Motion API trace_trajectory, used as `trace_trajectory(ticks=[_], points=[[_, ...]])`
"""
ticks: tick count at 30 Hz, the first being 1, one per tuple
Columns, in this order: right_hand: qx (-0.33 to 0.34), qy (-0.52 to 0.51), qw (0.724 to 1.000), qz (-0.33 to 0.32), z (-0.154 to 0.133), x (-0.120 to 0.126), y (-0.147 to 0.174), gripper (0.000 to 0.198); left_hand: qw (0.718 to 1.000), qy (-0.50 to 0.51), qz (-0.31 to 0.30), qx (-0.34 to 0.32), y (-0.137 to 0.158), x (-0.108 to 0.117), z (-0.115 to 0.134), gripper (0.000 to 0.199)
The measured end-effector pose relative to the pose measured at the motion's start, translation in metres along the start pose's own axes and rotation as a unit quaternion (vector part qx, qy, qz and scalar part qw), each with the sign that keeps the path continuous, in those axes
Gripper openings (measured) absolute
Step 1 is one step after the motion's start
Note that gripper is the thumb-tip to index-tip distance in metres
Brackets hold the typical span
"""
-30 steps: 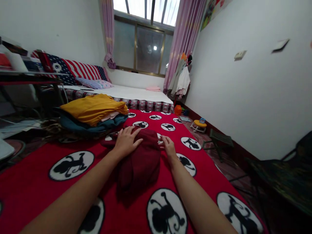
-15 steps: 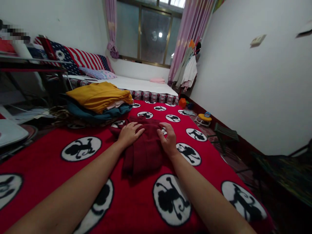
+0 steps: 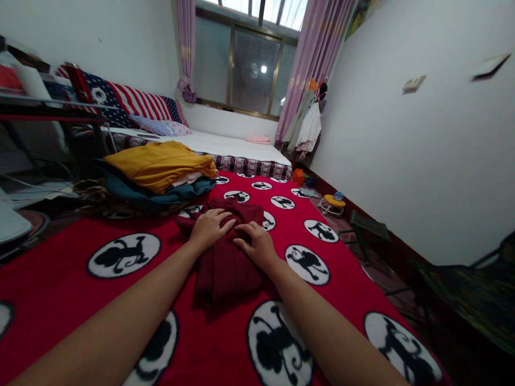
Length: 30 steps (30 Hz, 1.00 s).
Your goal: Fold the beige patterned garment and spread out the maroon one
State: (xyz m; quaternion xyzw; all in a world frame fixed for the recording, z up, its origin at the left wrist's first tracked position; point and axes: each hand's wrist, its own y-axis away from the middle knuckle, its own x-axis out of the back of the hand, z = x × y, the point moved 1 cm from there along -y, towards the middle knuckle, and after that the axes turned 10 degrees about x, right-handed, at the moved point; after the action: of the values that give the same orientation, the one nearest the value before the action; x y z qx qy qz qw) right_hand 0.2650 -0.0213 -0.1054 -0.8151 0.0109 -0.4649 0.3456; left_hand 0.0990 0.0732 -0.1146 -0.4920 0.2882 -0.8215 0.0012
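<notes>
The left hand (image 3: pixel 211 230) and the right hand (image 3: pixel 257 246) are at a dark red garment (image 3: pixel 225 279), which lies on a red blanket (image 3: pixel 209 348).
The garment's near part lies rather flat, in long folds; farther, the left hand rests on the cloth, and whether its grip pinches anything, one cannot tell. The right hand's thumb stands apart from its fingers, the grip loose. The far end is rumpled, so the work seems only partly done, with this end not yet neat. Beyond, at the left, a pile of clothes (image 3: pixel 161 166) is already stacked. Hard to make out: the forearms (image 3: pixel 120 311) are cut off below, the hands hide some folds, and the pile's lowest layers are dark.
</notes>
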Motion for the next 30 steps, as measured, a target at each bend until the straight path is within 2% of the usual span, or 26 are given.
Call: trace_trajectory(ticks=[7, 9, 10, 12, 14, 15, 17, 20, 22, 24, 27, 30], points=[[0.035, -0.069, 0.996, 0.04, 0.0, -0.002, -0.003, 0.002, 0.998, 0.055, -0.008, 0.016, -0.001, 0.001, 0.0, 0.044], [0.022, -0.119, 0.989, 0.084, 0.008, 0.007, -0.005, 0.008, 0.991, 0.129, 0.0, 0.026, -0.006, 0.005, -0.005, 0.045], [-0.003, -0.142, 0.981, 0.13, 0.017, 0.014, -0.006, 0.011, 0.984, 0.174, 0.018, 0.036, -0.009, 0.007, -0.01, 0.046], [-0.094, -0.173, 0.943, 0.268, 0.043, 0.031, -0.002, 0.021, 0.962, 0.251, 0.077, 0.078, -0.015, 0.012, -0.024, 0.048], [-0.209, -0.185, 0.873, 0.4, 0.076, 0.046, 0.009, 0.031, 0.939, 0.283, 0.135, 0.141, -0.019, 0.016, -0.038, 0.047], [-0.262, -0.182, 0.836, 0.446, 0.092, 0.053, 0.015, 0.033, 0.933, 0.283, 0.152, 0.165, -0.02, 0.017, -0.043, 0.046], [-0.312, -0.167, 0.794, 0.494, 0.118, 0.063, 0.027, 0.035, 0.932, 0.27, 0.163, 0.179, -0.02, 0.017, -0.048, 0.041], [-0.323, -0.148, 0.777, 0.52, 0.13, 0.07, 0.035, 0.035, 0.947, 0.243, 0.147, 0.153, -0.015, 0.015, -0.043, 0.035], [-0.304, -0.144, 0.793, 0.508, 0.12, 0.07, 0.032, 0.036, 0.955, 0.231, 0.119, 0.142, -0.012, 0.014, -0.035, 0.033], [-0.249, -0.116, 0.844, 0.461, 0.102, 0.066, 0.025, 0.038, 0.961, 0.217, 0.095, 0.14, -0.01, 0.013, -0.028, 0.035], [-0.138, -0.047, 0.931, 0.334, 0.071, 0.051, 0.014, 0.042, 0.97, 0.176, 0.072, 0.149, -0.008, 0.013, -0.022, 0.042], [-0.069, -0.013, 0.983, 0.172, 0.051, 0.03, 0.008, 0.066, 0.98, 0.129, 0.045, 0.146, -0.007, 0.014, -0.019, 0.049]])
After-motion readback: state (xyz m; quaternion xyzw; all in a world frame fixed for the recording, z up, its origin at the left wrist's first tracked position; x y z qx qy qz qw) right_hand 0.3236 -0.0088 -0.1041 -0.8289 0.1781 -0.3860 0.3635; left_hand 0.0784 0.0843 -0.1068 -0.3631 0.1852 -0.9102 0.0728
